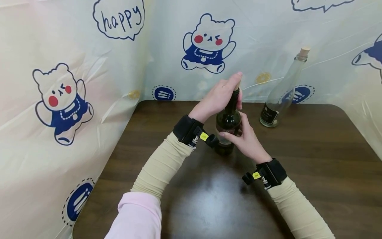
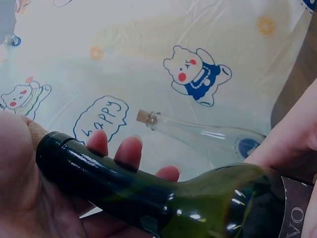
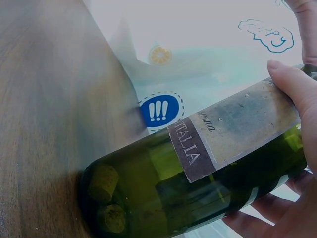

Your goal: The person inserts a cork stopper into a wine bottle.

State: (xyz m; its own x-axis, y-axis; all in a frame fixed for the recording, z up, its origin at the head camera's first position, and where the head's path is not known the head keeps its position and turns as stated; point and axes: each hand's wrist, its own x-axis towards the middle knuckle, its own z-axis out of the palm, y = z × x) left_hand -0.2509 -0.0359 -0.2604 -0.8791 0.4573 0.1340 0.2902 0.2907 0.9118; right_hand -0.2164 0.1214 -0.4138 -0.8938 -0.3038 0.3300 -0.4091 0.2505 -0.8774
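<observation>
A dark green glass bottle (image 1: 228, 121) stands upright on the table, a cork (image 2: 35, 133) in its mouth. My left hand (image 1: 219, 96) is at its top, the palm against the cork and the fingers round the far side of the neck, with several fingertips (image 2: 129, 151) showing past it. Lower down, my right hand (image 1: 249, 139) grips the bottle's body, its thumb over the paper label (image 3: 247, 124). Two loose corks (image 3: 103, 183) lie inside at the bottle's bottom.
A clear glass bottle (image 1: 282, 89) with a cork stopper (image 1: 304, 52) and a black label stands to the right, near the back edge of the brown wooden table (image 1: 313, 172). Behind and to the left hangs a pale curtain (image 1: 164, 43) printed with cartoon bears.
</observation>
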